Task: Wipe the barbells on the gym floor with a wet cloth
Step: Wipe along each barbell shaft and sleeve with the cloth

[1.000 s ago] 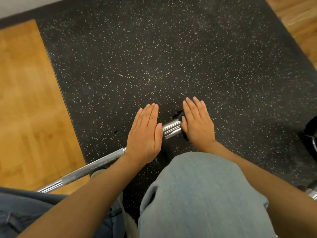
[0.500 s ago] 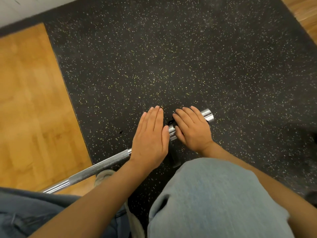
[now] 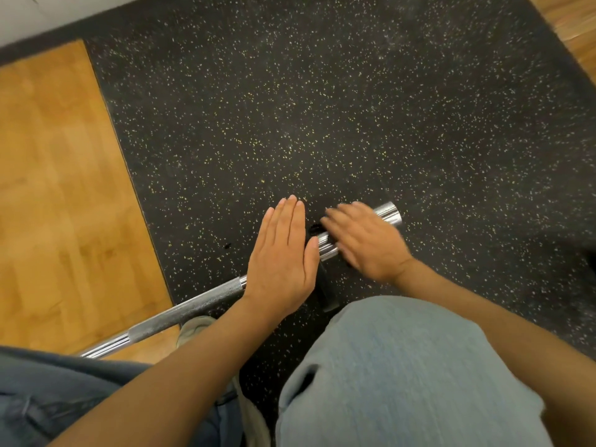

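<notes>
Flat, left hand (image 3: 280, 258) presses barbell (image 3: 206, 301) — right hand (image 3: 366, 240) blurred, grip state unclear — no readable writing.

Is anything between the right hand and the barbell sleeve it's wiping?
Only a dark cloth, part of which shows by the fingers. The right hand lies over the chrome barbell sleeve, blurred; the left hand presses flat on the bar beside it. Nothing else visible blocks it.
</notes>
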The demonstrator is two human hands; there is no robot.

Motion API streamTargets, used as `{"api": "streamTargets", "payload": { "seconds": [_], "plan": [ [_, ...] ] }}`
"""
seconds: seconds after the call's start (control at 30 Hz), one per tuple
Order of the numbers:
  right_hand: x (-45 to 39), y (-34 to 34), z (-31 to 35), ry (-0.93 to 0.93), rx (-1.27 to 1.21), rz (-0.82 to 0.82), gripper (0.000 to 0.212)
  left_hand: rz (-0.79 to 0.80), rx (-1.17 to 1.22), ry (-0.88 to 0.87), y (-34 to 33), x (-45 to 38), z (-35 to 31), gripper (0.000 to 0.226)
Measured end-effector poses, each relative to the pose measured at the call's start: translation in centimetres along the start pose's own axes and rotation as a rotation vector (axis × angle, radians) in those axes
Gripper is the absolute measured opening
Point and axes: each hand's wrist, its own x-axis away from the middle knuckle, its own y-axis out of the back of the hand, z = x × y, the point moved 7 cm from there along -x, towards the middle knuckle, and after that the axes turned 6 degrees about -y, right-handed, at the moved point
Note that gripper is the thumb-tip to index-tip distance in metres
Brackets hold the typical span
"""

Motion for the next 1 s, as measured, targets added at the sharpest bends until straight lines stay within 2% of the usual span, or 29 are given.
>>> {"api": "streamTargets", "payload": {
  "seconds": [0.1, 0.2, 0.27, 0.33, 0.43, 0.47, 0.57, 0.7, 0.8, 0.93, 1.0],
  "plan": [
    [1.0, 0.8, -4.3, -0.251, 0.051, -0.001, 0.050, 0.005, 0.016, -0.063, 0.1, 0.3, 0.3, 0.063],
    [0.3, 0.8, -2.3, -0.502, 0.045, -0.060, 0.047, 0.011, 0.013, -0.180, 0.2, 0.4, 0.9, 0.066],
    [-0.7, 0.0, 0.9, -0.453, -0.025, -0.055, 0.045, 0.022, 0.001, -0.218, 0.3, 0.3, 1.2, 0.068],
    [-1.0, -0.4, 3.2, -0.293, -0.074, -0.034, 0.045, 0.060, -0.008, -0.230, 0.1, 0.1, 1.4, 0.070],
    [-0.6, 0.3, 2.2, -0.138, -0.108, -0.014, 0.052, 0.083, -0.021, -0.241, 0.1, 0.1, 1.6, 0.071],
    [-0.5, 0.5, 1.2, -0.145, -0.125, 0.012, 0.058, 0.076, -0.020, -0.244, 0.1, 0.1, 1.5, 0.071],
    [-0.2, 1.0, -1.5, -0.317, -0.172, 0.036, 0.068, 0.046, -0.007, -0.226, 0.2, 0.2, 1.3, 0.070],
    [-1.0, 0.5, -0.1, -0.454, -0.085, -0.003, 0.054, 0.032, -0.007, -0.221, 0.1, 0.2, 1.1, 0.069],
    [-2.8, -0.3, 2.4, -0.399, -0.115, -0.005, 0.044, 0.040, -0.024, -0.238, 0.0, 0.1, 1.2, 0.070],
    [-2.0, 0.1, 1.6, -0.186, -0.080, 0.029, 0.042, 0.038, -0.035, -0.243, 0.1, 0.4, 1.1, 0.070],
    [-0.8, 0.3, -0.3, -0.228, 0.002, 0.035, 0.044, 0.019, -0.026, -0.237, 0.2, 0.5, 1.0, 0.069]
  ]
}}
